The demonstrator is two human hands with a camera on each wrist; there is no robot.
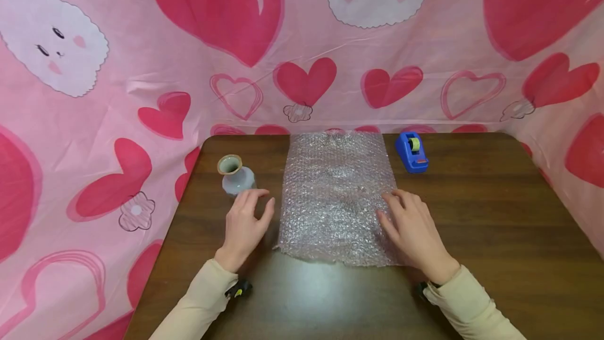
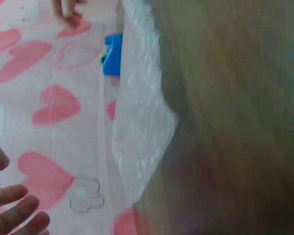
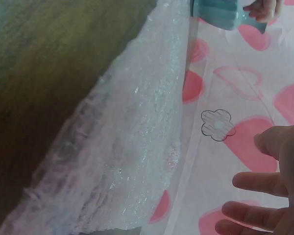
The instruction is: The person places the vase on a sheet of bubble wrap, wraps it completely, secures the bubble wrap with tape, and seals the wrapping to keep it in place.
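A sheet of clear bubble wrap point(image 1: 337, 198) lies flat on the brown wooden table, its far end at the back edge. To its left stands a small pale blue-grey vase point(image 1: 238, 180) with a brown rim, upright. My left hand point(image 1: 245, 224) is just in front of the vase, fingers loosely bent and holding nothing. Over the right edge of the wrap is my right hand point(image 1: 410, 222), its fingers relaxed and spread. The right wrist view shows that hand point(image 3: 264, 191) with its fingers apart and nothing between them.
A blue tape dispenser point(image 1: 411, 152) with a roll of tape stands at the back right of the table point(image 1: 500, 214). Pink cloth point(image 1: 302, 41) printed with hearts hangs behind the table and along its sides.
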